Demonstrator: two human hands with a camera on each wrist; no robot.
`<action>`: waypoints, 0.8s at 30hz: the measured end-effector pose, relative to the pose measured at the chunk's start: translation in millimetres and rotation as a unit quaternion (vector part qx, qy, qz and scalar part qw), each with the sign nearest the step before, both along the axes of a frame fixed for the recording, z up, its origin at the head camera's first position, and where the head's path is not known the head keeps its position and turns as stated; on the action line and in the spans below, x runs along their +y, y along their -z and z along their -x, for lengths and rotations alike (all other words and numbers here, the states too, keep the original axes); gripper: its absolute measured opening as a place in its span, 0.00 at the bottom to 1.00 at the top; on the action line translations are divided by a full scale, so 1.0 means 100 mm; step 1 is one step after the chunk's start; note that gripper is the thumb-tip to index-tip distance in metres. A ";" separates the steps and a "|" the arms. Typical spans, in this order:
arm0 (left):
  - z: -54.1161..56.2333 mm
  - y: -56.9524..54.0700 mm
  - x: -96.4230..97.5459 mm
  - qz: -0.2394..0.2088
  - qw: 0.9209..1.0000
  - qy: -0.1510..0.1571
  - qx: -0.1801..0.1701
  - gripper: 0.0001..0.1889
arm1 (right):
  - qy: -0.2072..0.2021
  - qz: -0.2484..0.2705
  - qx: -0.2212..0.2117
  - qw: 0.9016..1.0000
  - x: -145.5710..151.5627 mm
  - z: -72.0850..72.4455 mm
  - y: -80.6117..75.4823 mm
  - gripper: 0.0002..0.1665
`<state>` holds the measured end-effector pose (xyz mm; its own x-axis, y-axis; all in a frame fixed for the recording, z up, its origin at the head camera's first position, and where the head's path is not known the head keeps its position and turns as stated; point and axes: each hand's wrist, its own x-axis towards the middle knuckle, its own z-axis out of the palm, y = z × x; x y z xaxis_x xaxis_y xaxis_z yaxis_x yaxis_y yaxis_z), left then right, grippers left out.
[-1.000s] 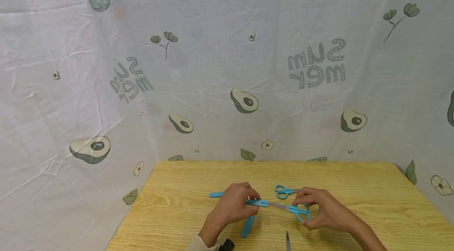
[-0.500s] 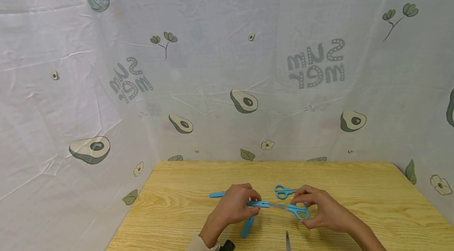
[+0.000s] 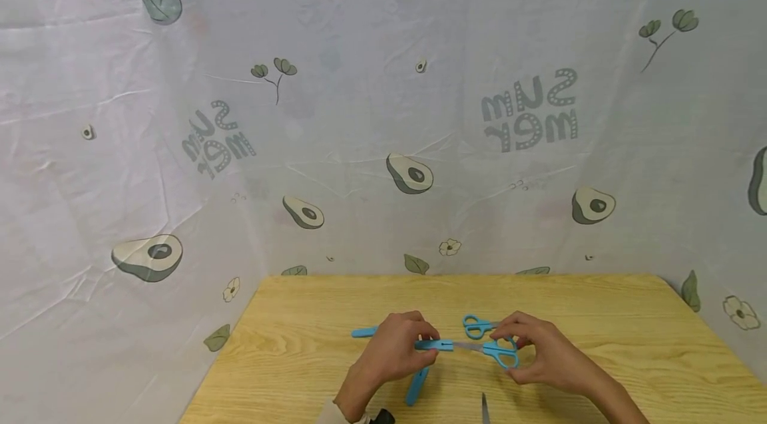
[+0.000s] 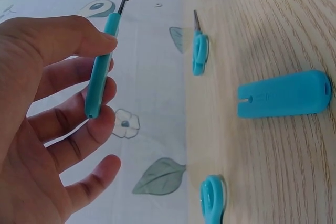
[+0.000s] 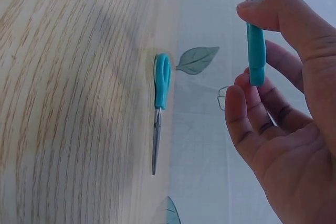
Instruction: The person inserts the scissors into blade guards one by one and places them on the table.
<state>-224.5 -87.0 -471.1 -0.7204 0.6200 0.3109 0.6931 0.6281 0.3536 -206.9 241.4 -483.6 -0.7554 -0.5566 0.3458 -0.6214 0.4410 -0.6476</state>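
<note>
My left hand (image 3: pixel 397 344) pinches a blue blade cover (image 4: pixel 101 69) between thumb and fingers, its slotted end facing right. Blue-handled scissors (image 3: pixel 500 353) are held at the handles by my right hand (image 3: pixel 542 354), thumb below and fingers above. Their blades point left, with the tips at the cover's slotted end and part of the steel still showing. Both things are held above the wooden table. Under my left hand lies another blade cover (image 4: pixel 283 94), partly hidden in the head view. A second pair of scissors (image 5: pixel 159 106) lies behind my right hand, which overlaps its blades.
A blue piece (image 3: pixel 364 331) sticks out behind my left hand on the wooden table (image 3: pixel 311 304). At the front edge of the head view a pointed metal blade (image 3: pixel 485 407) shows, the rest cut off. A printed white sheet (image 3: pixel 359 111) hangs behind the table.
My right hand has moved slightly left with the scissors, and the bare stretch of blade between handles and cover is a little shorter. The head view has shifted slightly.
</note>
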 end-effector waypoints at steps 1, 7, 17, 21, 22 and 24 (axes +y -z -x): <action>0.00 0.00 0.00 0.000 1.000 -0.002 0.000 0.06 | 0.002 0.001 -0.003 1.000 0.00 0.00 0.00 0.27; 0.00 0.00 -0.02 -0.003 1.000 -0.003 0.005 0.06 | 0.005 0.004 0.003 1.000 0.02 0.00 0.01 0.27; 0.01 0.02 0.00 -0.005 1.000 0.008 0.029 0.06 | 0.003 0.009 0.014 1.000 0.02 0.00 0.01 0.27; 0.02 0.02 0.00 0.000 0.999 0.008 0.032 0.06 | 0.001 0.008 0.008 1.000 0.01 0.00 0.01 0.26; 0.01 0.03 0.00 0.001 0.999 0.009 0.034 0.06 | 0.001 0.008 0.005 1.000 0.01 0.00 0.02 0.26; 0.01 0.04 0.00 0.002 0.999 0.010 0.034 0.06 | 0.001 0.007 -0.002 1.000 0.01 0.00 0.03 0.25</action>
